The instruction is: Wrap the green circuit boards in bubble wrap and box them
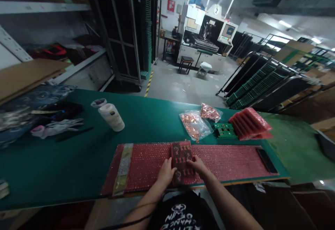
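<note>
A dark brown rectangular board (180,167) with rows of small copper-coloured pieces lies in front of me on pink bubble wrap (149,163). My left hand (166,172) grips its left edge, thumb pressed on the near part. On the opposite edge, my right hand (198,165) has its fingers closed, the thumb over the face. Beyond the wrap lie a clear bag of small copper pieces (193,121) and a second, smaller bag (209,112). Beside them are green circuit boards (225,131).
A stack of pink bubble-wrap packets (250,123) sits at the right. A dark phone-like slab (266,160) lies on the wrap's right end. At the left stand a white cylinder (112,118) and pale gloves (59,127) on the green table (146,115). Racks and a machine stand beyond.
</note>
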Demonstrator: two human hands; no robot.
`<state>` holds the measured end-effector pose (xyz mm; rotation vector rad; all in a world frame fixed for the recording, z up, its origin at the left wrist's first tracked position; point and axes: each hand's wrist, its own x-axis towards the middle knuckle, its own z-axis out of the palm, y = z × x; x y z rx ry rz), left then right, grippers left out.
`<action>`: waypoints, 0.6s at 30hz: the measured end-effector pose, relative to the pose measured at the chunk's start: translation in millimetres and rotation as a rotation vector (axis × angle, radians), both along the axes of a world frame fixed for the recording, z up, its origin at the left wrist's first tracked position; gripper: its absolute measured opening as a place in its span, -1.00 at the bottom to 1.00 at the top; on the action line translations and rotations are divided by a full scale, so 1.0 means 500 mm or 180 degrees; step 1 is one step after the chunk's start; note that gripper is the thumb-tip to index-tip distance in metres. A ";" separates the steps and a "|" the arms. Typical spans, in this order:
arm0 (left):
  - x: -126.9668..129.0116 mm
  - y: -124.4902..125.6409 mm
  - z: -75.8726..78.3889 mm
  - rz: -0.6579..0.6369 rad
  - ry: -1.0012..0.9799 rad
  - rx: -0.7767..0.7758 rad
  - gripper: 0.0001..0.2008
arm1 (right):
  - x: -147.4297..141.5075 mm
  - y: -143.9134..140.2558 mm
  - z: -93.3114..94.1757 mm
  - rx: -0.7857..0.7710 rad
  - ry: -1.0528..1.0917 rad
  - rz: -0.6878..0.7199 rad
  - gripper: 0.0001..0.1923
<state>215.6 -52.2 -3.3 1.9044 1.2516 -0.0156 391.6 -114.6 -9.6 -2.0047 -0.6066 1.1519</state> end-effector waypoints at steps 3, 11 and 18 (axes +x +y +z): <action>-0.018 0.006 0.006 0.0067 -0.0071 0.0312 -0.48 | -0.021 0.012 0.027 0.0088 0.0122 0.0107 -0.70; -0.154 0.039 -0.006 0.1080 -0.1376 -0.0836 -0.59 | -0.219 0.108 0.075 0.0509 -0.0180 0.0741 -0.68; -0.246 0.029 -0.061 0.1388 -0.0621 0.0231 -0.38 | -0.279 0.112 0.001 0.0371 -0.0336 0.1108 -0.80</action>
